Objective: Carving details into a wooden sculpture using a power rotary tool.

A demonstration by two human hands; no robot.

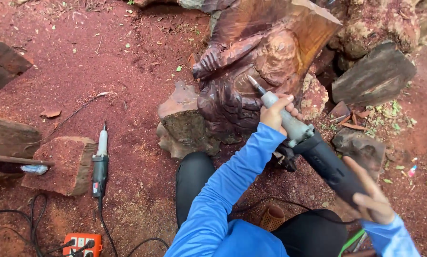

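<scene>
Both hands grip one corded die grinder (313, 150) that slants up toward a dark wooden carving. The left hand (276, 113) is wrapped around the tool's grey metal neck, fingers closed tight, while the right hand (373, 197) clasps the black rear body, so the two hands sit well apart along the tool. The grinder's thin bit (252, 82) touches the wooden carving (251, 71), a reddish-brown figure with scaled or feathered relief that leans upright in front of the person's knees. Blue sleeves cover both arms, and black trousers show below them. The carving rests against a rough stump block (182, 126) on ground covered in red sawdust (128, 76). Left of the knees a second die grinder (100, 166) lies flat on the sawdust, its cord running back toward an orange power strip (81, 242). A sawdust-coated wood block (63, 164) lies just beside that tool. Dark log offcuts (373, 76) lie to the right of the carving.
</scene>
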